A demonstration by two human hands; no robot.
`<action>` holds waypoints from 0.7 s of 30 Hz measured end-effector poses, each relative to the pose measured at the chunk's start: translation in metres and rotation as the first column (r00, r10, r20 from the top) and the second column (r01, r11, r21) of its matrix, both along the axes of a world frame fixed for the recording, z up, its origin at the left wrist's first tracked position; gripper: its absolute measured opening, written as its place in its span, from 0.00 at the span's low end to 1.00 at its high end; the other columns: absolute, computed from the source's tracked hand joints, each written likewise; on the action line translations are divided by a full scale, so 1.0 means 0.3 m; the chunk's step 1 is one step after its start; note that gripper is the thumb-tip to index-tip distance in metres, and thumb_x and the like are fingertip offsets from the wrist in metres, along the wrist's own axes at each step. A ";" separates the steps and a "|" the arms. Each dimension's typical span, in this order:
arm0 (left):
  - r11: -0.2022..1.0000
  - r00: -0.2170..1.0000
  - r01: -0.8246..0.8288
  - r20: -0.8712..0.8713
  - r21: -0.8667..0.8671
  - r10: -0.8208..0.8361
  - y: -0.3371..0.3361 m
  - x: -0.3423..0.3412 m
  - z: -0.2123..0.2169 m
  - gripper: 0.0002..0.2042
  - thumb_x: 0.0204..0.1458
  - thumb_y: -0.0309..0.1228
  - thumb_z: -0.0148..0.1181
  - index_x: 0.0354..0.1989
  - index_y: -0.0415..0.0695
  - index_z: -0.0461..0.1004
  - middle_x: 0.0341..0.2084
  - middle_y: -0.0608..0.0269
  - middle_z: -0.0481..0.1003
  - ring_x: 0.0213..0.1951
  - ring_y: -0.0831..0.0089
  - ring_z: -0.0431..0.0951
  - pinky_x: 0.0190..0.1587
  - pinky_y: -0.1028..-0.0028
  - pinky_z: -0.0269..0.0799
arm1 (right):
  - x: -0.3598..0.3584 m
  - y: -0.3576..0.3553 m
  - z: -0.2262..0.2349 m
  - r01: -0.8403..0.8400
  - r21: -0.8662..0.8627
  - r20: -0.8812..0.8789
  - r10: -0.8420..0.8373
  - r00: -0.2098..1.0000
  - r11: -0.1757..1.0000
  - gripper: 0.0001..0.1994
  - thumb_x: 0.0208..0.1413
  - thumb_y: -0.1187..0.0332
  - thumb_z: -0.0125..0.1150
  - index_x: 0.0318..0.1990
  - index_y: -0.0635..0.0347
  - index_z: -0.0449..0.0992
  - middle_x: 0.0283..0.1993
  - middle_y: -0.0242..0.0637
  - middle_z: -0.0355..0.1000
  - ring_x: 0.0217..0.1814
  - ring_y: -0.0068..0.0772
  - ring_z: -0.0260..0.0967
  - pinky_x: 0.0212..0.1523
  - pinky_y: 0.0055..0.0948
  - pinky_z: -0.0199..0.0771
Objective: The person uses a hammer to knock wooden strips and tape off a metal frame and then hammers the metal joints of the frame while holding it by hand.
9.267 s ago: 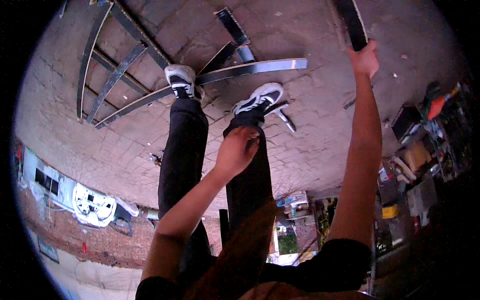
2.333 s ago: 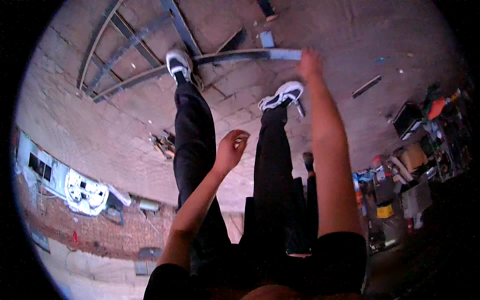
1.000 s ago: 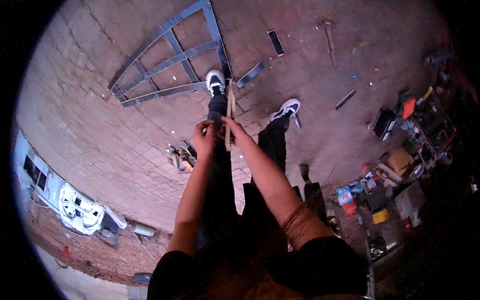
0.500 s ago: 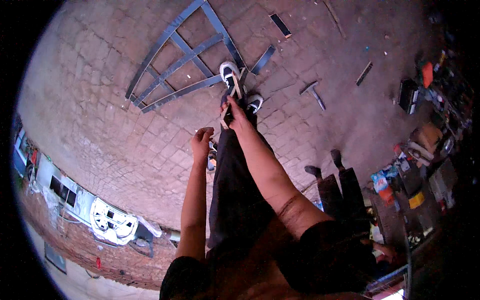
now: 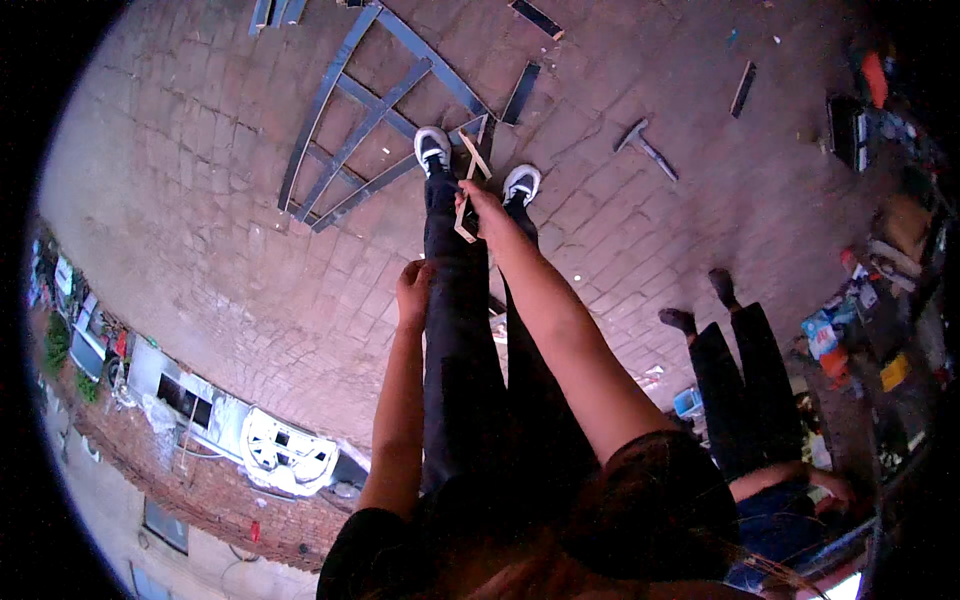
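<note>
My right hand (image 5: 483, 208) is closed around a dark strip with pale wood-coloured edges (image 5: 466, 226), held low in front of my legs. Beyond the hand, a pale narrow piece (image 5: 474, 152) crosses dark strips between my shoes; whether it joins the held strip I cannot tell. Beside my left thigh, my left hand (image 5: 412, 292) has its fingers curled together, and what they hold, if anything, is hidden. A curved frame of dark strips with crossing bars (image 5: 362, 145) lies on the paving, its near corner by my left shoe (image 5: 433, 150).
A hammer (image 5: 655, 158) lies on the bricks to the right. Loose dark strips (image 5: 520, 93) are scattered beyond my feet. Another person's legs (image 5: 722, 385) are at the right, near a blue container (image 5: 688, 402) and piled clutter. A white panel (image 5: 285, 452) stands by the wall at left.
My feet have moved apart, and the view has shifted. My left hand has come against my thigh with its fingers more curled. My right hand keeps its hold on the strip.
</note>
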State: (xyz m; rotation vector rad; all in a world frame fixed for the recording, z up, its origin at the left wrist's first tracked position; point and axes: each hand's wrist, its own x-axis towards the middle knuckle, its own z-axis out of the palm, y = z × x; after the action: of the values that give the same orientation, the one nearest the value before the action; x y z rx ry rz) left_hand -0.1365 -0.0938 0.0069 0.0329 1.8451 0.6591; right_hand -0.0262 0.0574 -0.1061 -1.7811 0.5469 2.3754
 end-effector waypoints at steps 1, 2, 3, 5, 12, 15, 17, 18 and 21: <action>0.998 1.000 0.024 0.018 -0.062 -0.023 -0.008 -0.005 -0.013 0.10 0.53 0.32 0.51 0.37 0.37 0.73 0.32 0.63 0.75 0.34 0.76 0.72 0.39 0.77 0.66 | 0.007 -0.032 0.010 -0.008 -0.003 0.029 0.008 1.000 1.000 0.15 0.49 0.55 0.58 0.19 0.53 0.70 0.17 0.29 0.66 0.16 0.26 0.62 0.20 0.25 0.64; 0.995 0.999 0.050 0.019 -0.082 -0.048 -0.011 -0.008 -0.028 0.11 0.54 0.33 0.51 0.38 0.38 0.72 0.32 0.64 0.75 0.35 0.75 0.73 0.39 0.76 0.67 | 0.018 -0.061 0.020 0.005 0.059 0.088 -0.011 0.996 0.998 0.16 0.50 0.53 0.57 0.18 0.53 0.70 0.17 0.29 0.66 0.17 0.26 0.62 0.21 0.25 0.63; 0.993 0.997 0.077 0.017 -0.093 -0.076 -0.009 -0.014 -0.046 0.11 0.55 0.34 0.50 0.38 0.39 0.72 0.33 0.64 0.75 0.35 0.75 0.73 0.39 0.75 0.68 | 0.035 -0.089 0.028 -0.100 0.105 0.151 0.083 0.985 0.989 0.17 0.49 0.52 0.57 0.19 0.53 0.71 0.17 0.29 0.66 0.17 0.25 0.62 0.22 0.25 0.61; 0.989 0.998 0.065 -0.006 -0.129 -0.066 -0.003 -0.017 -0.070 0.11 0.54 0.34 0.52 0.38 0.40 0.73 0.32 0.65 0.74 0.35 0.76 0.73 0.38 0.75 0.68 | 0.068 -0.149 0.031 -0.240 0.128 0.180 0.216 0.960 0.962 0.17 0.47 0.52 0.59 0.18 0.55 0.71 0.19 0.30 0.69 0.18 0.26 0.64 0.22 0.26 0.62; 0.995 0.998 0.065 0.031 -0.070 -0.063 0.033 -0.021 -0.131 0.11 0.53 0.33 0.53 0.38 0.39 0.74 0.32 0.64 0.75 0.36 0.76 0.73 0.40 0.77 0.67 | 0.158 -0.440 -0.104 -0.727 0.229 0.419 0.608 0.674 0.647 0.19 0.43 0.59 0.65 0.36 0.66 0.71 0.29 0.45 0.73 0.30 0.41 0.73 0.30 0.39 0.73; 0.992 0.991 0.087 0.114 -0.096 -0.076 0.024 -0.023 -0.172 0.10 0.53 0.32 0.52 0.38 0.38 0.74 0.33 0.63 0.76 0.36 0.75 0.74 0.41 0.77 0.67 | 0.314 -0.447 -0.146 -0.994 0.050 0.648 0.755 0.103 0.093 0.22 0.41 0.58 0.65 0.40 0.65 0.69 0.37 0.51 0.72 0.40 0.50 0.71 0.39 0.44 0.71; 0.982 0.983 0.143 0.133 -0.124 -0.126 0.008 -0.020 -0.206 0.09 0.54 0.30 0.51 0.38 0.38 0.74 0.34 0.62 0.76 0.36 0.75 0.74 0.40 0.77 0.68 | 0.463 -0.337 -0.157 -0.991 0.012 0.635 0.766 -0.097 -0.134 0.22 0.42 0.59 0.64 0.41 0.64 0.67 0.37 0.51 0.72 0.41 0.51 0.71 0.41 0.45 0.71; 0.989 0.981 0.118 0.167 -0.089 -0.102 0.000 -0.017 -0.224 0.09 0.53 0.31 0.52 0.37 0.39 0.74 0.32 0.63 0.76 0.35 0.76 0.74 0.38 0.77 0.68 | 0.527 -0.258 -0.158 -0.968 -0.052 0.644 0.733 -0.220 -0.246 0.21 0.42 0.61 0.63 0.42 0.63 0.67 0.34 0.49 0.73 0.38 0.51 0.71 0.38 0.45 0.71; 0.989 0.971 0.138 0.204 -0.046 -0.126 -0.006 -0.021 -0.251 0.09 0.53 0.33 0.53 0.34 0.40 0.73 0.29 0.63 0.77 0.31 0.72 0.76 0.33 0.74 0.70 | 0.680 -0.007 -0.080 -0.922 -0.022 0.711 0.643 -0.286 -0.387 0.19 0.40 0.62 0.63 0.38 0.64 0.68 0.30 0.48 0.73 0.34 0.50 0.72 0.36 0.44 0.72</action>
State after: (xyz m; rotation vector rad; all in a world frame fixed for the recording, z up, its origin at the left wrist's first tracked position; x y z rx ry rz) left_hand -0.1429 -0.0955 -0.0684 0.0471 1.6512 0.4952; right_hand 0.1779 0.0554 -0.1301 -2.4380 -2.5618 1.5310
